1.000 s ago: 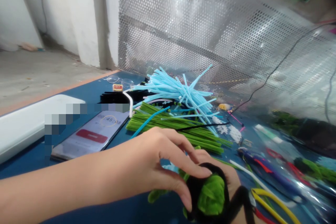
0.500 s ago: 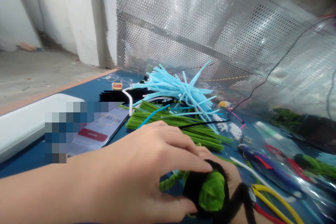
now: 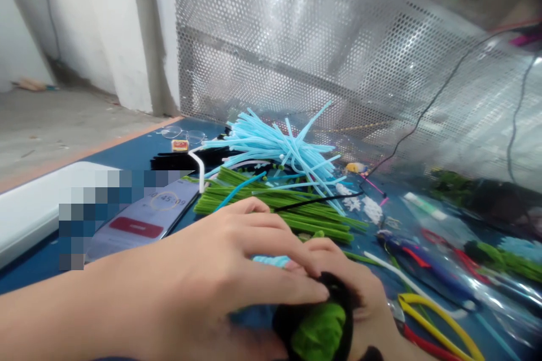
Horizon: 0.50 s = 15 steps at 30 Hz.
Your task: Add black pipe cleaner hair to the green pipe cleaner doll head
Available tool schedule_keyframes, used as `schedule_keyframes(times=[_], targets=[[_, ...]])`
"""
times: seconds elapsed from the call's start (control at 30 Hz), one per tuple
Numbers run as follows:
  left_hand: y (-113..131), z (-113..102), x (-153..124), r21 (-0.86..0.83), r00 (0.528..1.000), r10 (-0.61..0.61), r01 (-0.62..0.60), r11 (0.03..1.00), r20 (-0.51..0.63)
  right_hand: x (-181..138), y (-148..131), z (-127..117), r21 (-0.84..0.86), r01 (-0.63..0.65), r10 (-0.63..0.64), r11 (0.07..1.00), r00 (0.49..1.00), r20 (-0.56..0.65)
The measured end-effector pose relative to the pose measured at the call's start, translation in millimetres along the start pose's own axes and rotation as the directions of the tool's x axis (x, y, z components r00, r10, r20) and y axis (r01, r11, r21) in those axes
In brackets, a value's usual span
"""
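My left hand (image 3: 220,271) reaches in from the left, its fingers curled over a black and green pipe-cleaner bundle (image 3: 315,327) at the bottom middle. My right hand (image 3: 355,287) lies under and behind the bundle, fingers wrapped round it. A light-blue fuzzy piece (image 3: 271,260) shows between the hands. Beyond them lie a stack of green pipe cleaners (image 3: 271,203) and a fan of light-blue pipe cleaners (image 3: 279,144) on the blue table (image 3: 139,149).
A phone (image 3: 144,217) showing a timer lies at the left beside a white box (image 3: 29,208). Glasses (image 3: 182,134) sit at the back. Pliers with yellow and red handles (image 3: 427,316) and other tools lie at the right. A perforated metal screen (image 3: 339,56) stands behind.
Both hands have closed in tighter on the bundle and it has sunk lower in view. The loose green tail seen earlier is now hidden.
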State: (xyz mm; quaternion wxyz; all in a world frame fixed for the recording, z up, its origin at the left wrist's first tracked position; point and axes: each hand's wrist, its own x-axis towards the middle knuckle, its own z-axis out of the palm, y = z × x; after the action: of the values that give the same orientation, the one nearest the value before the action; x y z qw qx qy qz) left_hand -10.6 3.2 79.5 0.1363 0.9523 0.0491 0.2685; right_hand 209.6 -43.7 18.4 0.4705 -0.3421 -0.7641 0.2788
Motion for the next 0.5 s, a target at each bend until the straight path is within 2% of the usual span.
schedule_keyframes(times=[0.1, 0.27, 0.43, 0.5], targets=[[-4.0, 0.6, -0.4, 0.043, 0.999, 0.046, -0.047, 0.998, 0.012, 0.7, -3.7, 0.1, -0.069, 0.045, -0.046, 0.997, 0.999, -0.006], [-5.7, 3.0, -0.8, 0.113, 0.991, 0.132, -0.129, 0.985, -0.016, 0.8, -6.1, -3.8, -0.123, 0.091, -0.084, 0.988, 0.995, 0.059], [-5.9, 4.4, -1.8, 0.260, 0.981, 0.182, -0.158, 0.953, -0.067, 2.3, -7.8, -7.7, -0.151, 0.119, -0.111, 0.981, 0.992, 0.065], [-6.7, 5.6, -3.7, 0.339, 0.975, 0.214, -0.184, 0.923, -0.053, 2.3, -7.8, -8.1, -0.157, 0.139, -0.129, 0.978, 0.989, 0.072]])
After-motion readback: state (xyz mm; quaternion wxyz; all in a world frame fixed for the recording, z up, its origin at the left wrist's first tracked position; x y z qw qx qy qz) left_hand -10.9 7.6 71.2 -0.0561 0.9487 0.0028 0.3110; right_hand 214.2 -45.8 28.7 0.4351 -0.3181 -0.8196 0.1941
